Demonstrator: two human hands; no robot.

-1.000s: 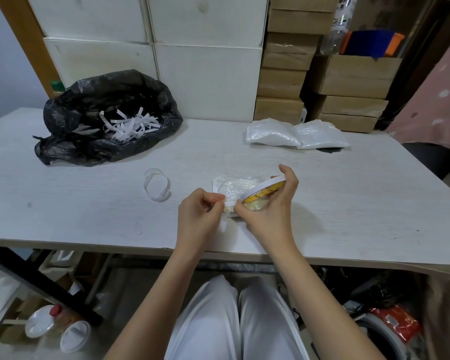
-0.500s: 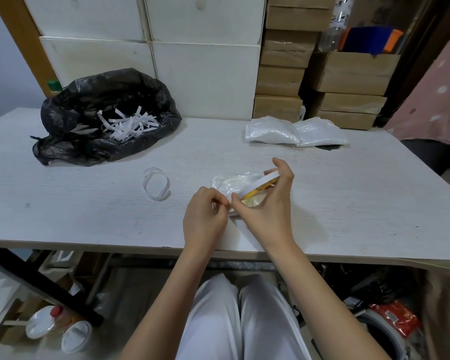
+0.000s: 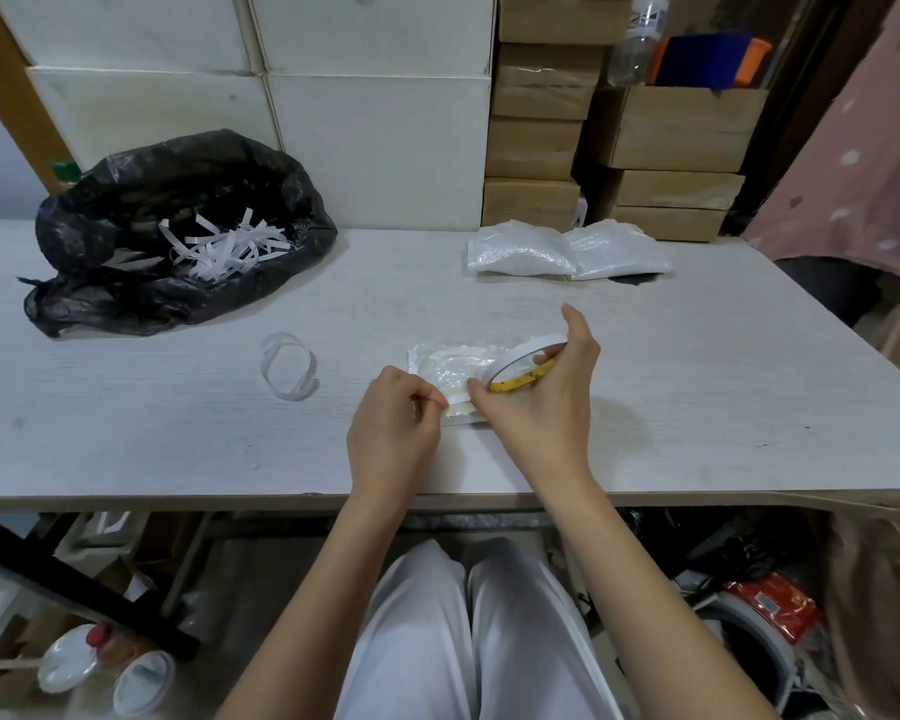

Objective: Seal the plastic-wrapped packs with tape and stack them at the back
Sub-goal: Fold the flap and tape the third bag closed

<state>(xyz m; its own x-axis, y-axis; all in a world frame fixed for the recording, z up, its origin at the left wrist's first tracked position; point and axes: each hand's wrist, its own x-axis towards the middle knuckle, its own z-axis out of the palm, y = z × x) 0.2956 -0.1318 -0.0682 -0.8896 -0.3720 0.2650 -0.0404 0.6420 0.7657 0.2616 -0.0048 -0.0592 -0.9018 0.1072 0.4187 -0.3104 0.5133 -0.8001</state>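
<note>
**Ana:** Head view: where is the plastic-wrapped pack [image 3: 450,363]?

**Ben:** Flat on the white table [image 3: 697,387], just beyond the near edge, under both hands. The right hand [image 3: 536,402] grips the tape roll [image 3: 523,367] tilted over the pack; the roll sits farther from the left hand than a second ago.

**Ana:** And the left hand [image 3: 393,433]?

**Ben:** Curled, pinching the tape end at the pack's near corner, as before.

**Ana:** Anything behind the pack?

**Ben:** Two finished packs [image 3: 567,249] at the table's back. Left of the pack, a loose tape loop [image 3: 288,371]; beyond that, a black bag [image 3: 167,231] of paper strips.
</note>
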